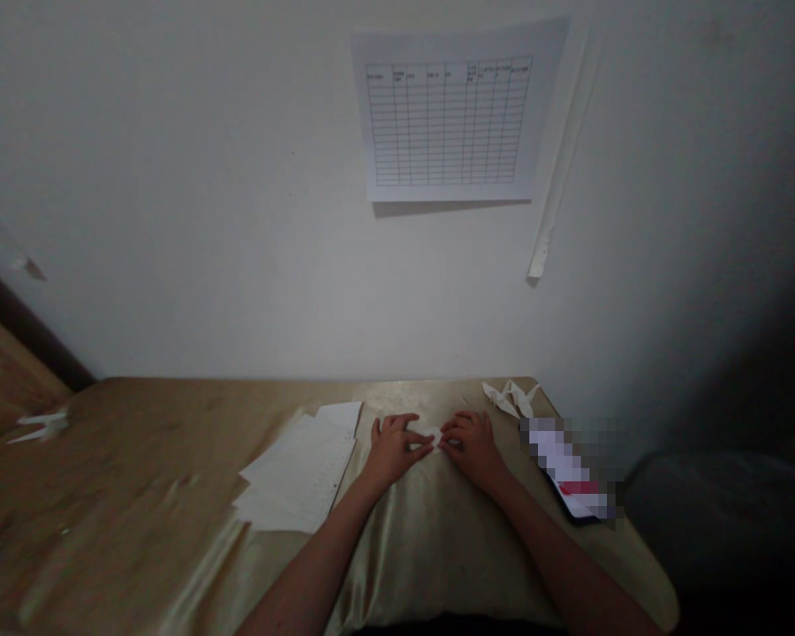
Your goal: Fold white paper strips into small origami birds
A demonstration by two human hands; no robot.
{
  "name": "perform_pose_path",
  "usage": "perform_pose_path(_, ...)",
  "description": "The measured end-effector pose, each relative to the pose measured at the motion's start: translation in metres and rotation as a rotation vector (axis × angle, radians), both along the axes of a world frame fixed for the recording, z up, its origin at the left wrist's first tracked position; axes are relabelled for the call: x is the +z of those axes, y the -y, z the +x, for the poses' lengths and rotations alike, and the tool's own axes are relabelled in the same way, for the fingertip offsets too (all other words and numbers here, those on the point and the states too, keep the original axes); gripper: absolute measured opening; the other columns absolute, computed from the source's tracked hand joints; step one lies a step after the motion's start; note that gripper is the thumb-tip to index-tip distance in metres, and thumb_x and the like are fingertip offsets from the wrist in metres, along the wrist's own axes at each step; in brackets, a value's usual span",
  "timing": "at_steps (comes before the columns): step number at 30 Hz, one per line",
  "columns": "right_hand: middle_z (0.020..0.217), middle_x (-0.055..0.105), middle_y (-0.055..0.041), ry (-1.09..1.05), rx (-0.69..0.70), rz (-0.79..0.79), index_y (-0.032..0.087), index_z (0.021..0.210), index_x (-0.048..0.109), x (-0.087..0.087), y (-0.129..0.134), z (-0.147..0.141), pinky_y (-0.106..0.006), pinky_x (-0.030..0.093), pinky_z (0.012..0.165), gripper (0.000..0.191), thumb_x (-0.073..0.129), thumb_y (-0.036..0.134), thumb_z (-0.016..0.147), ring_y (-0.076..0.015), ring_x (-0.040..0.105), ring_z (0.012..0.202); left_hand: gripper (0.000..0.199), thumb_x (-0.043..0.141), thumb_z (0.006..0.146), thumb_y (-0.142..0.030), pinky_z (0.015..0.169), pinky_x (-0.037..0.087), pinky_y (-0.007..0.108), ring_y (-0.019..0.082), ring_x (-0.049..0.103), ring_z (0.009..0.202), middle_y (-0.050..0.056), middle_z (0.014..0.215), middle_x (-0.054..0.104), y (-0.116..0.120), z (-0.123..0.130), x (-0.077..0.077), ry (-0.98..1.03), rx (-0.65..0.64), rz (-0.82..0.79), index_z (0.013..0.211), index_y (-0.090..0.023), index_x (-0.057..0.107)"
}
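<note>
Between my hands, close above the gold tablecloth [430, 548], is a small white piece of paper [435, 436]. My left hand [396, 445] pinches its left side between thumb and index finger, the other fingers bent outward. On the right side, my right hand [472, 443] grips the same piece with thumb and fingertips. The fingertips partly cover it, so its full shape cannot be made out. Loose white paper sheets [298, 473], some with faint writing, lie overlapping to the left of my left hand.
A phone [573, 477] with its screen lit lies on the right side of the table. Crumpled paper strips [513, 397] rest at the back right, and other scraps [46, 426] at the far left. A printed table sheet [447, 119] hangs on the wall behind, beside a paper strip [556, 185].
</note>
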State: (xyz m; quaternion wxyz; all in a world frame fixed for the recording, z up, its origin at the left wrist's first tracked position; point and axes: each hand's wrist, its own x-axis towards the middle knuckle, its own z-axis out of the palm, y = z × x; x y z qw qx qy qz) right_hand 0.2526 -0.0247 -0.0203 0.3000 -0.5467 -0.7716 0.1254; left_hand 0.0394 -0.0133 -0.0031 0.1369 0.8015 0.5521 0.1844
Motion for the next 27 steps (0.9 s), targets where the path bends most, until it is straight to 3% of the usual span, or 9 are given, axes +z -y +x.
perform_pose_path(7, 0.119, 0.078, -0.0064, 0.048, -0.092, -0.014, 0.025, 0.094, 0.080, 0.000, -0.001, -0.007, -0.057, 0.024, 0.120, 0.011, 0.070, 0.028, 0.094, -0.0314, 0.054, 0.131, 0.012, 0.078, 0.094, -0.044, 0.127, 0.022, 0.065, 0.032, 0.052, 0.143, -0.001, 0.149, 0.066, -0.002, 0.005, 0.004, 0.012, 0.057, -0.027, 0.103, -0.044, 0.086)
perform_pose_path(19, 0.120, 0.074, -0.0065, 0.059, -0.199, -0.056, 0.026, 0.088, 0.080, 0.001, 0.000, -0.015, -0.053, 0.029, 0.117, 0.012, 0.071, 0.031, 0.093, -0.0319, 0.051, 0.133, 0.010, 0.081, 0.092, -0.037, 0.128, 0.020, 0.064, 0.030, 0.055, 0.139, -0.002, 0.145, 0.068, -0.004, 0.009, 0.001, 0.049, 0.109, -0.010, 0.097, -0.043, 0.086)
perform_pose_path(27, 0.123, 0.074, -0.0094, 0.076, -0.263, -0.105, 0.025, 0.086, 0.080, 0.007, 0.003, -0.022, -0.060, 0.024, 0.120, 0.013, 0.070, 0.032, 0.092, -0.0348, 0.049, 0.135, 0.012, 0.079, 0.093, -0.037, 0.128, 0.019, 0.066, 0.032, 0.054, 0.139, -0.001, 0.146, 0.067, 0.000, 0.013, 0.006, 0.021, 0.126, -0.014, 0.101, -0.042, 0.086)
